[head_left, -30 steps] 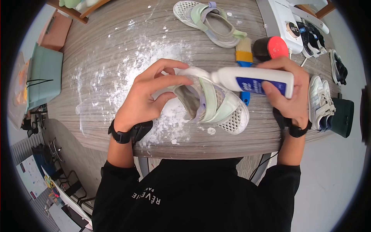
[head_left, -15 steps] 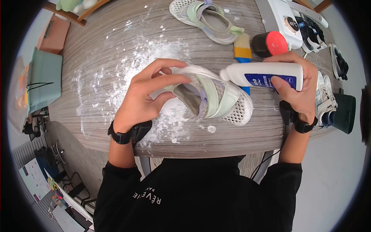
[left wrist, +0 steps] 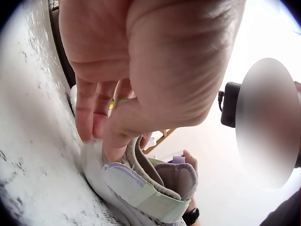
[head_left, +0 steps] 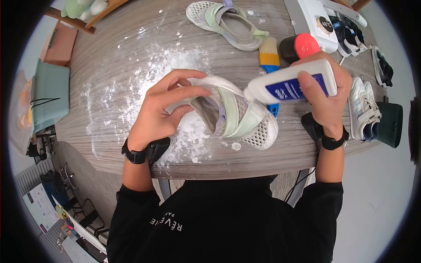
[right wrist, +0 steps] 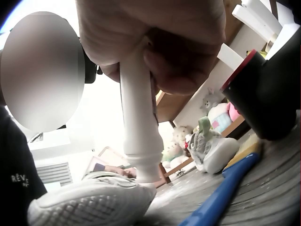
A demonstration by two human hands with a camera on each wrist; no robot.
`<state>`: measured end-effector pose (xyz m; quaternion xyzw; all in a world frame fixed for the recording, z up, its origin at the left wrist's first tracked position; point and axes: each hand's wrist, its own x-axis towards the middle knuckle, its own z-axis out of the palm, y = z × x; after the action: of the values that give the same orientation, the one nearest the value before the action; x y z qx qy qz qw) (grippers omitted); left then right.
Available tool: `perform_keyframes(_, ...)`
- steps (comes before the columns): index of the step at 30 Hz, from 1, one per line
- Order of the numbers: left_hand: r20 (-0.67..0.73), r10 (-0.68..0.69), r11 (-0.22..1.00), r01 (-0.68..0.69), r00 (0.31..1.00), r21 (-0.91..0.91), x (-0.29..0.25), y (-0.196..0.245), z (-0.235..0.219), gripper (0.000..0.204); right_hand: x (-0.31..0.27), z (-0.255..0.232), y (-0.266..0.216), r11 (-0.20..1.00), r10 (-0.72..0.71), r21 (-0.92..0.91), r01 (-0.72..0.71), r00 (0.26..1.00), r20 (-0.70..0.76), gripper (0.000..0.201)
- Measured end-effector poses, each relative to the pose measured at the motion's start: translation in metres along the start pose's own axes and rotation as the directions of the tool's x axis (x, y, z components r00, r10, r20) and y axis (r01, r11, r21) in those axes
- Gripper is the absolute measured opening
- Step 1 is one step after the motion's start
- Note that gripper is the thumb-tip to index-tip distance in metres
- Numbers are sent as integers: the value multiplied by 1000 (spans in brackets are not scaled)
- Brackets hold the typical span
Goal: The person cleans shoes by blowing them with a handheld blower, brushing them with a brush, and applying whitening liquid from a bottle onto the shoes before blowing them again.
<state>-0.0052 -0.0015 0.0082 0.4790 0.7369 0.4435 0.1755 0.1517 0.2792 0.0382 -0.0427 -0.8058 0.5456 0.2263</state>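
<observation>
A pale sandal-like shoe (head_left: 231, 111) with mint straps and a perforated toe stands on the table, toe toward the lower right. My left hand (head_left: 160, 105) grips its heel end, thumb and fingers at the collar; the left wrist view shows the thumb (left wrist: 120, 136) against the shoe's upper (left wrist: 141, 188). In my right hand (head_left: 326, 90) is a white squeeze bottle (head_left: 287, 83) with a blue label, tilted with its nozzle down. The nozzle (right wrist: 146, 173) is right at the shoe's far side, near the toe, in the right wrist view.
White powder (head_left: 153, 83) and flakes cover much of the table's left and middle. Behind stand a matching shoe (head_left: 240, 28), a brush (head_left: 269, 55) and a red-lidded dark jar (head_left: 302, 47). A white device (head_left: 318, 24) and more shoes (head_left: 364, 109) are at the right.
The bottle first shifts right, away from the shoe's side, then comes back left, with its base raised and its nozzle closer to the toe. The left hand keeps its grip on the shoe.
</observation>
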Motion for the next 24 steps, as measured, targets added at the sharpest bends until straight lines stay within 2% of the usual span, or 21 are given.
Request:
perform_keyframes(2,12,-10,1000,10,1000,-10,0,-1,0,49,-1,2,2,1000,22,10,-22,1000,-3,16)
perform_keyframes(4,4,6,1000,-6,1000,1,0,-1,1,49,-2,9,6,980,-82,182,82,997,-9,17)
perform_keyframes(5,7,5,1000,-5,1000,-1,-1,-2,2,49,-4,9,2,989,-50,139,44,998,41,16)
perform_keyframes(6,-1,7,1000,-7,1000,-3,-1,-2,2,49,-5,8,1,989,-47,139,41,998,40,16)
perform_keyframes(8,-12,10,1000,-10,1000,-5,-1,-3,2,49,-3,7,-1,995,-89,-35,89,996,-7,15)
perform_keyframes(9,-7,13,1000,-13,1000,-5,-1,-3,2,49,-3,7,-1,995,-91,-35,91,996,-6,15)
perform_keyframes(11,-4,19,1000,-19,1000,1,0,-3,0,49,-3,9,3,991,-85,102,87,996,-28,16)
perform_keyframes(12,1,11,1000,-11,1000,-11,0,-3,0,49,-3,11,7,977,-134,169,128,991,28,16)
perform_keyframes(15,7,7,1000,-7,1000,-14,-1,-2,1,49,-6,12,-1,985,-118,133,110,992,49,17)
perform_keyframes(17,2,11,1000,-11,1000,-5,-1,-3,2,49,-5,13,-7,993,-97,-64,96,995,-7,18)
perform_keyframes(18,1,12,1000,-12,1000,-9,-1,-3,2,49,-6,14,-4,993,-97,-63,96,995,-8,18)
perform_keyframes(20,-2,17,1000,-17,1000,-11,-1,-3,2,49,-7,17,4,965,-107,247,93,993,41,19)
perform_keyframes(22,7,0,999,0,1000,-44,-1,-5,1,48,-3,14,2,968,-131,226,109,988,85,20)
perform_keyframes(24,10,7,1000,-7,1000,-14,-1,-3,1,48,-2,14,-1,984,-163,-66,163,987,15,21)
